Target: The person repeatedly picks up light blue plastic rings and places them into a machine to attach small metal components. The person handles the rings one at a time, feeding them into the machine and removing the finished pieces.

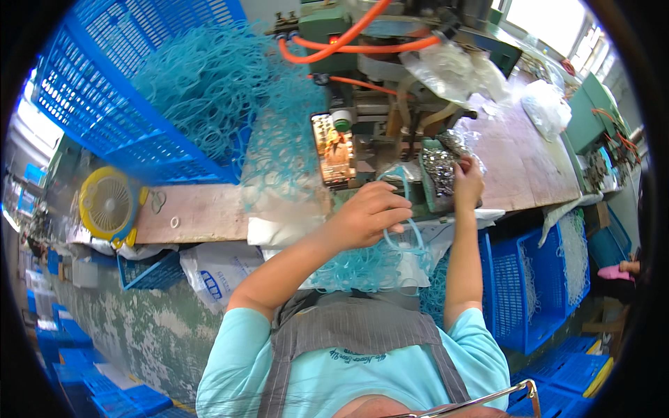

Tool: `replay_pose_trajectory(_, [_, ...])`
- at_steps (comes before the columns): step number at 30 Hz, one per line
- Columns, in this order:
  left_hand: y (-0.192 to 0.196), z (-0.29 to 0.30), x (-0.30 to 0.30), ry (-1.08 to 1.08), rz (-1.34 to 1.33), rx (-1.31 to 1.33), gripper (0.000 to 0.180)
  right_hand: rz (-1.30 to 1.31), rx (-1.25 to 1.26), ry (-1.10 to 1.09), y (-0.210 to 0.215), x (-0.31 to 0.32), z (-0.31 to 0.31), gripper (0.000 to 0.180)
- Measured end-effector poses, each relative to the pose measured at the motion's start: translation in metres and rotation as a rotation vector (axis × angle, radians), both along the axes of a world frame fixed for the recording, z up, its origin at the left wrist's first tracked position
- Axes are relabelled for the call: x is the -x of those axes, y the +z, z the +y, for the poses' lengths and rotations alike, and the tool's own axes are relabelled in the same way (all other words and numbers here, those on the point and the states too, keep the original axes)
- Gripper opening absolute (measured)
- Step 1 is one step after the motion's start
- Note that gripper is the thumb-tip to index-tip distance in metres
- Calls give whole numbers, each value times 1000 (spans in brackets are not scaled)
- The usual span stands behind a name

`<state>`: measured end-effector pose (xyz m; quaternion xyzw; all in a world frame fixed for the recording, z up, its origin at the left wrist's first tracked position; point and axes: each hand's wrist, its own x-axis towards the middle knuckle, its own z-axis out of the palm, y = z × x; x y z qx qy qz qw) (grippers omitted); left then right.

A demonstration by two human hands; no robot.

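Observation:
My left hand (376,214) is closed on a light blue looped plastic strap (420,240), in front of the machine at the table's near edge. Part of the strap curls up past the fingertips and the rest hangs below them. At the right, my right hand (469,182) has its fingers bent together at the edge of a heap of small shiny metal pieces (439,169). Whether a piece is between those fingertips is too small to see. The metal pieces lie in a green-edged tray (426,191). More blue straps (359,270) lie over my lap.
A tilted blue crate (209,164) spills blue straps (202,83) across the table's left. A lit phone (334,150) stands before the machine (380,90), under orange hoses (362,47). A yellow fan (109,202) is at far left. Blue crates (512,279) stand lower right.

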<state>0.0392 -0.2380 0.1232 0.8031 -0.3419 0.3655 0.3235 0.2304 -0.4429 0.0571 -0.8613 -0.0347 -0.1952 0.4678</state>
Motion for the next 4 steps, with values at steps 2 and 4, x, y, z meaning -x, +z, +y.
replay_pose_trajectory(2, [-3,2,3,3,32,-5,27,-135,247,81,-17,-11,-17,25])
replay_pose_trajectory(4, [-5,0,3,-11,48,31,23,-235,431,198,-29,-10,-25,26])
